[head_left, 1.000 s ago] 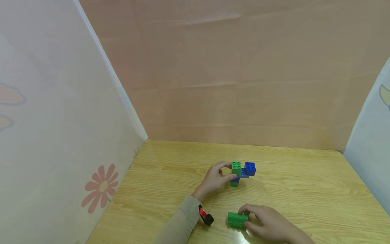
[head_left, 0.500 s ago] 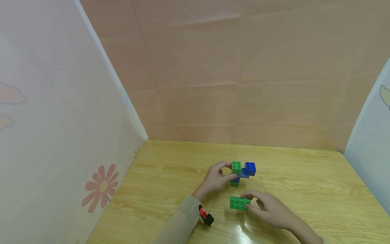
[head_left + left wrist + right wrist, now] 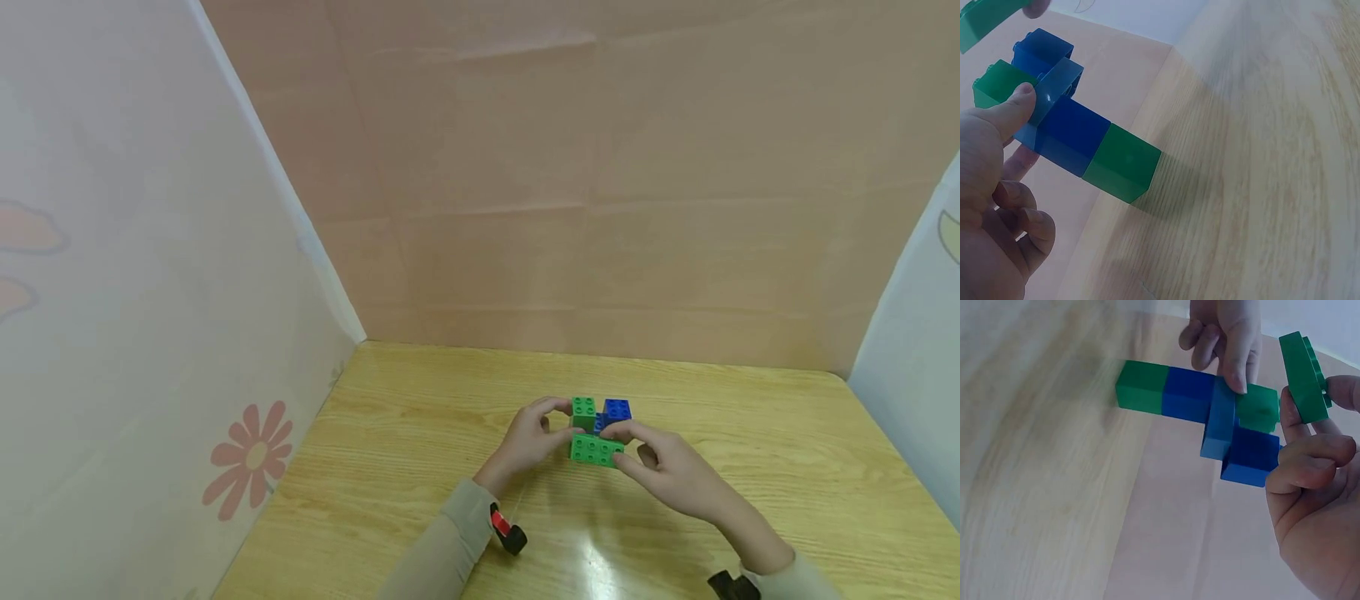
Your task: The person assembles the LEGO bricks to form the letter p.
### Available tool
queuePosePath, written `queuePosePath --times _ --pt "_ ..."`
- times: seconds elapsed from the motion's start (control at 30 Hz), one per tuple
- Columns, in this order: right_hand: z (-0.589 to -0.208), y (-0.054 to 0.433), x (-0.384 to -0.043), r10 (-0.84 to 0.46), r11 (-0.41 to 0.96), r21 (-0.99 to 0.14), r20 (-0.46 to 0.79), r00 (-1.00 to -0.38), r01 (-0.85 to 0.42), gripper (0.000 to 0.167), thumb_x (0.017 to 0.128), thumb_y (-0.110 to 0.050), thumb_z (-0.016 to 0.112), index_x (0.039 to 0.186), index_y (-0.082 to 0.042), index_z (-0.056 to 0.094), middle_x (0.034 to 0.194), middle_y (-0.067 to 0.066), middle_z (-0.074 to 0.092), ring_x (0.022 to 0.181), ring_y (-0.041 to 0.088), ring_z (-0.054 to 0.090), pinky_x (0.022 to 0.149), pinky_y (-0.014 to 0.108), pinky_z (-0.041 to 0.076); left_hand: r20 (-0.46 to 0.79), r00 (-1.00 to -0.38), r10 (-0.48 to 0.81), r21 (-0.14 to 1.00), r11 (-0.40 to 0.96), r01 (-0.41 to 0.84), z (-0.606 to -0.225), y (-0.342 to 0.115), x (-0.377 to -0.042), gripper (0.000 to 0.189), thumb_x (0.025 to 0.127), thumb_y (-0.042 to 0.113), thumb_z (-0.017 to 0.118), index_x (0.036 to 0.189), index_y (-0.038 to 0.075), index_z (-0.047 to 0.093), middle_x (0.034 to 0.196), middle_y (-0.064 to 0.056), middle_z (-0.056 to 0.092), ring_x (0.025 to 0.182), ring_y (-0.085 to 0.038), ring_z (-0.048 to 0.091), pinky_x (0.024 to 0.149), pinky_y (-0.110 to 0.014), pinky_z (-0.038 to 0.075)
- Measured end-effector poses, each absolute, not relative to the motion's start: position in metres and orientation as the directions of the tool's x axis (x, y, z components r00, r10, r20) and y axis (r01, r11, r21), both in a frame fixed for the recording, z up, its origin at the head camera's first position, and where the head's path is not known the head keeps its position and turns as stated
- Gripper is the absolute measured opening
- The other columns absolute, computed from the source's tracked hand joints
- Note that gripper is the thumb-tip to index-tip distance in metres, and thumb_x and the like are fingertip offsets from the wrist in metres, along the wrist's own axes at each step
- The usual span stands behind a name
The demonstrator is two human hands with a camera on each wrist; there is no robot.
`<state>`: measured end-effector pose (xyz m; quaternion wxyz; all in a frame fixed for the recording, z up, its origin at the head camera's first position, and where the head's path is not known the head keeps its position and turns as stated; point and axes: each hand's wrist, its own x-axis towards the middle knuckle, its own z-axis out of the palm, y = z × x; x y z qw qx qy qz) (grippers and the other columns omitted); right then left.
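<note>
A small tower of toy building bricks stands on the table. From the bottom it has a green brick [image 3: 1141, 386], a dark blue brick [image 3: 1188, 394] and a lighter blue plate [image 3: 1217, 425]. On that plate sit a green square brick [image 3: 582, 410] and, on the overhanging end, a blue square brick [image 3: 617, 409]. My left hand [image 3: 528, 437] grips the tower near the top, its thumb at the plate and upper green brick. My right hand [image 3: 671, 475] pinches a long, flat green brick [image 3: 592, 450] by one end. Both wrist views show it higher than the tower's top, apart from it.
The wood-grain tabletop [image 3: 450, 392] runs back to a tan backdrop [image 3: 480, 250]. A pale panel with a printed flower [image 3: 255, 456] borders the left side, and another pale panel [image 3: 915, 350] the right. A black-and-red strap [image 3: 506, 529] is on my left wrist.
My right hand has lifted the long green brick off the table and carried it forward to the tower. My left hand keeps its grip, and the tower has not moved.
</note>
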<state>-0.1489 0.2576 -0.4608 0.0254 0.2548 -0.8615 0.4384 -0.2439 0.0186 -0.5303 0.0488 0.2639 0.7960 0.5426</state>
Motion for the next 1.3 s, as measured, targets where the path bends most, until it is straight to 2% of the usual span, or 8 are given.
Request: queuePosePath --times 0.13,0.3,0.43,0.5,0.73,0.83,0.97,1.3 --pt "-0.454 0.261 -0.154 -0.395 0.487 -0.737 0.292 -0.871 -0.468 0.026 0.103 -0.013 0.067 0.128 -0.022 0.067 0.062 -0.018 0.032 0.05 -0.004 0.026 0.044 0.025 0.034 0.196 -0.862 0.467 0.891 0.283 0.356 -0.53 0.018 -0.244 0.038 0.098 0.019 0.076 0.135 0.02 0.068 0.122 0.016 0.064 0.067 -0.012 0.046 0.062 -0.022 0.04" --pt "-0.449 0.264 -0.161 -0.383 0.484 -0.735 0.31 -0.87 -0.475 0.028 0.102 -0.01 0.068 0.128 -0.019 0.067 0.062 -0.017 0.036 0.049 -0.004 0.027 0.042 0.025 0.034 0.207 -0.861 0.465 0.89 0.276 0.363 -0.532 0.019 -0.246 0.038 0.097 0.021 0.077 0.135 0.021 0.068 0.121 0.017 0.065 0.09 -0.028 0.058 0.068 -0.021 0.041" --pt "-0.447 0.265 -0.167 -0.382 0.479 -0.726 0.334 -0.862 -0.494 0.029 0.101 -0.006 0.068 0.128 -0.017 0.067 0.064 -0.014 0.044 0.048 -0.003 0.028 0.042 0.025 0.034 0.224 -0.853 0.472 0.89 0.258 0.376 -0.532 0.02 -0.247 0.037 0.096 0.024 0.078 0.132 0.023 0.07 0.121 0.018 0.065 0.076 -0.018 0.054 0.062 -0.02 0.039" --pt "-0.445 0.265 -0.17 -0.383 0.475 -0.721 0.346 -0.856 -0.504 0.03 0.101 -0.005 0.068 0.129 -0.016 0.067 0.072 -0.012 0.052 0.048 -0.002 0.028 0.041 0.026 0.034 0.225 -0.851 0.475 0.892 0.25 0.376 -0.532 0.02 -0.246 0.035 0.096 0.028 0.078 0.13 0.026 0.071 0.121 0.019 0.065 0.069 -0.014 0.047 0.059 -0.021 0.037" --pt "-0.44 0.265 -0.182 -0.386 0.494 -0.718 0.324 -0.864 -0.49 0.026 0.103 -0.011 0.066 0.128 -0.017 0.067 0.065 -0.01 0.045 0.047 0.0 0.03 0.043 0.026 0.035 0.217 -0.853 0.474 0.895 0.252 0.368 -0.533 0.02 -0.246 0.033 0.095 0.035 0.078 0.127 0.032 0.071 0.119 0.02 0.065 0.067 -0.011 0.044 0.058 -0.021 0.037" --pt "-0.441 0.266 -0.187 -0.391 0.488 -0.726 0.315 -0.865 -0.485 0.025 0.104 -0.011 0.065 0.128 -0.015 0.066 0.081 -0.005 0.06 0.046 0.003 0.032 0.042 0.027 0.035 0.219 -0.856 0.469 0.891 0.261 0.371 -0.533 0.02 -0.246 0.033 0.095 0.035 0.078 0.127 0.031 0.071 0.118 0.02 0.065 0.065 -0.007 0.042 0.058 -0.021 0.037" --pt "-0.443 0.268 -0.193 -0.389 0.493 -0.733 0.296 -0.872 -0.469 0.024 0.104 -0.012 0.065 0.128 -0.016 0.067 0.101 0.002 0.067 0.046 0.004 0.032 0.042 0.027 0.035 0.226 -0.854 0.468 0.887 0.264 0.379 -0.534 0.02 -0.246 0.033 0.094 0.035 0.079 0.126 0.03 0.071 0.118 0.02 0.065 0.069 -0.008 0.044 0.059 -0.021 0.037" --pt "-0.446 0.268 -0.2 -0.377 0.491 -0.739 0.298 -0.877 -0.462 0.023 0.104 -0.012 0.065 0.126 -0.017 0.067 0.092 0.002 0.067 0.046 0.002 0.033 0.042 0.027 0.035 0.231 -0.853 0.468 0.888 0.256 0.381 -0.535 0.02 -0.246 0.032 0.095 0.035 0.078 0.126 0.031 0.071 0.118 0.019 0.065 0.066 -0.009 0.043 0.058 -0.022 0.036"
